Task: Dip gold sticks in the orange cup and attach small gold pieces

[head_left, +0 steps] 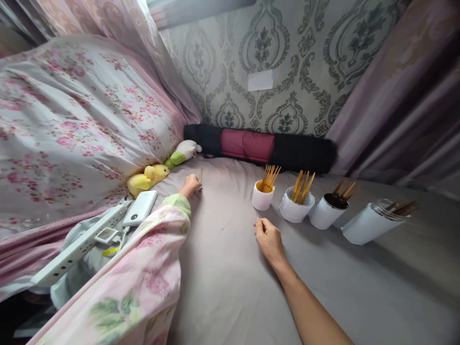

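Note:
My left hand [191, 185] is closed around a few thin wooden sticks [201, 175], whose upper ends rise past the fingers. My right hand [269, 239] rests over the grey sheet with its fingers curled together; whatever they may hold is hidden. Just beyond it stands a small white-wrapped cup [262, 198] with several thin sticks [270, 178] upright in it. To its right are a wider white cup [296, 206] of thicker pointed sticks [303, 187], a white cup with a dark inside [327, 212], and a tilted, white-wrapped glass jar [373, 224] with brown sticks.
Along the left lie a yellow plush toy [148, 179], a white-and-green plush toy [183, 153], a white power bank [140, 209] and a power strip [77, 249]. A black and maroon roll [247, 144] lies against the patterned wall. Grey sheet [223, 268] covers the surface.

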`<state>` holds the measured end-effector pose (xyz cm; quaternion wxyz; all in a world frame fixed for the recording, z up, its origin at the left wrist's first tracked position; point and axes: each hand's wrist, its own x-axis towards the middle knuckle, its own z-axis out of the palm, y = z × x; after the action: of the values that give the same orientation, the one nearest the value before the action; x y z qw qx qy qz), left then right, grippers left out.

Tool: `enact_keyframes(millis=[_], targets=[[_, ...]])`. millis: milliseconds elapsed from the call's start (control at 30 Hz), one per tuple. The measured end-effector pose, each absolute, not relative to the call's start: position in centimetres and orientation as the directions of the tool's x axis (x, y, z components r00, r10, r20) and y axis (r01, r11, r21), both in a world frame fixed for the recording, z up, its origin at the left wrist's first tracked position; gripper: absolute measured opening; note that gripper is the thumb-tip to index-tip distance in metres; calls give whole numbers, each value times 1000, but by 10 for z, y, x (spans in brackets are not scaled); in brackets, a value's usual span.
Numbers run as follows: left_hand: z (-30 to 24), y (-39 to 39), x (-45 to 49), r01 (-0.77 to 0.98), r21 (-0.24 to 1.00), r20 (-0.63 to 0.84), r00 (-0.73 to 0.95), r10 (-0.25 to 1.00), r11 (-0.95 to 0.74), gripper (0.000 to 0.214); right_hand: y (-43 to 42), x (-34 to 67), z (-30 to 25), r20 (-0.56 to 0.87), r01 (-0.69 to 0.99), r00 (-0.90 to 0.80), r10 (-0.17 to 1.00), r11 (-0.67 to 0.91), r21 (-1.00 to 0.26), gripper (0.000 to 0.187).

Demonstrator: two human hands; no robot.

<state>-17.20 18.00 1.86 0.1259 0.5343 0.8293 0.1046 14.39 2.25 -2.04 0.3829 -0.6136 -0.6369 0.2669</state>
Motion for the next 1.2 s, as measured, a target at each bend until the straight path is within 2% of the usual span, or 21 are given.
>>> enact_keyframes(millis=[333,700,933,1200], targets=[[18,178,-170,854,245,-162,-430,888,458,18,22,143,-21,158,599,37,987,105,-794,35],[17,181,-170,846,238,-207,-437,876,478,14,21,143,-20,149,605,35,988,98,-790,33],[17,179,-170,854,231,-178,-433,884,465,25,20,143,-18,142,615,54,988,79,-784,34],[15,180,-171,859,232,-158,-431,889,457,25,20,143,-17,139,618,43,989,83,-782,32]])
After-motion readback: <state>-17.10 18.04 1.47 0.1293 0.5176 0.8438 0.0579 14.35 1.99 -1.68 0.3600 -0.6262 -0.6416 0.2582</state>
